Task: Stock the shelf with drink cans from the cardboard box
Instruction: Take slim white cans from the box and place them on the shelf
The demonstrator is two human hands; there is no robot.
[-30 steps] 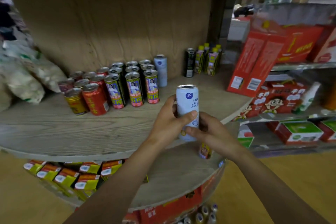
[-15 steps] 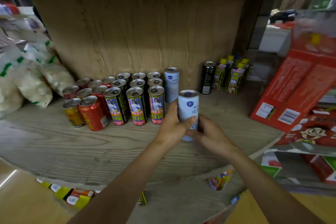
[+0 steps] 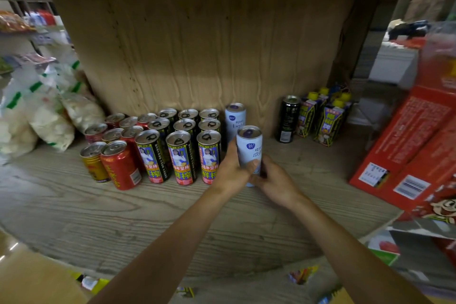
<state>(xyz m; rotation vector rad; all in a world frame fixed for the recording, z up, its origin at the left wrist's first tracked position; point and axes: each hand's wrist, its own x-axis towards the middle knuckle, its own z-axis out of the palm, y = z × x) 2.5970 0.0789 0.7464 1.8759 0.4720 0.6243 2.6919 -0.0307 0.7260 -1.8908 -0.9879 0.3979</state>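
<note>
I hold a tall pale-blue drink can (image 3: pixel 249 145) upright with both hands, just above the wooden shelf (image 3: pixel 123 210). My left hand (image 3: pixel 232 170) grips its left side, thumb across the front. My right hand (image 3: pixel 274 180) wraps its lower right side. Directly behind it stands another pale-blue can (image 3: pixel 234 118) against the cardboard back panel (image 3: pixel 197 52). To the left stand rows of black-and-yellow cans (image 3: pixel 181 155), then red cans (image 3: pixel 122 165) and a gold can (image 3: pixel 93 163). The cardboard box is not in view.
A black can (image 3: pixel 287 118) and yellow-capped cartons (image 3: pixel 325 118) stand at the back right. Red boxes (image 3: pixel 404 145) lean at the right edge. White snack bags (image 3: pixel 42 111) pile at the left. Bare shelf lies in front of the cans.
Both hands have carried the pale-blue can forward over the shelf, closer to the matching can at the back. The camera has moved in and now looks down more steeply.
</note>
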